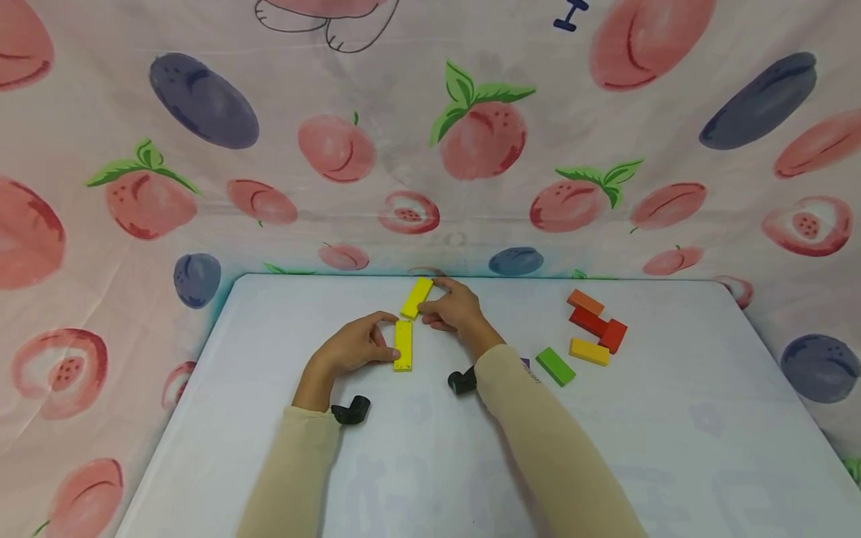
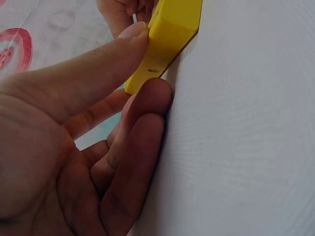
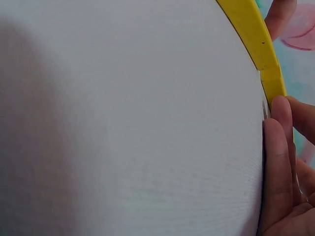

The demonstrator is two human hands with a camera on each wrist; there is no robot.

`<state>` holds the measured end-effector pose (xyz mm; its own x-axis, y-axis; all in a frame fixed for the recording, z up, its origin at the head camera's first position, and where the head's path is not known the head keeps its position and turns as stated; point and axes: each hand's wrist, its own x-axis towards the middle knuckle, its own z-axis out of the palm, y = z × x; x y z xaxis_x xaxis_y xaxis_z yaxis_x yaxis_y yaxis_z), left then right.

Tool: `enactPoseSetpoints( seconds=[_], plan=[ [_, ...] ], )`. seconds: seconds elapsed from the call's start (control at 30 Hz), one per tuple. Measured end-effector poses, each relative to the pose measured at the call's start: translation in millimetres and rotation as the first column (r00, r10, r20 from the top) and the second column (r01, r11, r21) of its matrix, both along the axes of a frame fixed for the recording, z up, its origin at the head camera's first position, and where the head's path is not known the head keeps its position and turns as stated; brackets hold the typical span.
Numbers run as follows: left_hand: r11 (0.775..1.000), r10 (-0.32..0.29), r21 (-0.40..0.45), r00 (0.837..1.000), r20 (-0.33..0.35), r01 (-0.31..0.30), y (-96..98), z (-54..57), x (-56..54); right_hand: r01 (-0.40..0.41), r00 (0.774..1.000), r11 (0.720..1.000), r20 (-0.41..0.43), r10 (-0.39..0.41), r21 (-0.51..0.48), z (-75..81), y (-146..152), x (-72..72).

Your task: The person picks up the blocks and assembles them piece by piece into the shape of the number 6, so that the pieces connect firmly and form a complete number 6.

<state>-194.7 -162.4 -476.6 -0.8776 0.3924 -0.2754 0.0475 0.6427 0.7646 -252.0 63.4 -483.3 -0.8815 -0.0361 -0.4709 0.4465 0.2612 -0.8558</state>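
Observation:
Two bright yellow rectangular blocks lie end to end on the white table, near its back edge. My left hand (image 1: 353, 346) grips the nearer yellow block (image 1: 403, 347) from the left, thumb by its near end and index finger by its far end. The left wrist view shows the thumb against this block (image 2: 177, 24), the other fingers curled beside it. From the right, my right hand (image 1: 457, 306) holds the farther yellow block (image 1: 415, 297), which slants to the right. In the right wrist view the blocks' ends meet, fingertips close beside the farther one (image 3: 273, 83).
On the right of the table lie an orange block (image 1: 585, 302), two red blocks (image 1: 587, 321), an amber block (image 1: 589, 352) and a green block (image 1: 555, 367). My right sleeve partly hides a purple block (image 1: 525, 362). Fruit-patterned cloth (image 1: 471, 217) hangs behind the table.

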Motion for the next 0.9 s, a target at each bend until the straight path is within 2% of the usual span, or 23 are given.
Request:
enactPoseSetpoints(
  seconds=[0.23,0.53,0.9],
  plan=[
    [1.0,-0.001,-0.005,1.0,-0.007,0.001,-0.2,0.4,-0.1,0.004,1.0,1.0,-0.006,-0.004,0.024,-0.2,-2.4,-0.1],
    [1.0,0.005,-0.022,1.0,-0.012,-0.005,-0.3,-0.5,-0.9,-0.004,1.0,1.0,0.005,0.004,0.008,0.8,-0.9,-1.0],
    [1.0,0.012,-0.022,1.0,0.0,-0.012,0.5,-2.4,-1.0,0.008,1.0,1.0,0.009,-0.008,0.009,-5.5,-1.1,-3.0]
  ],
)
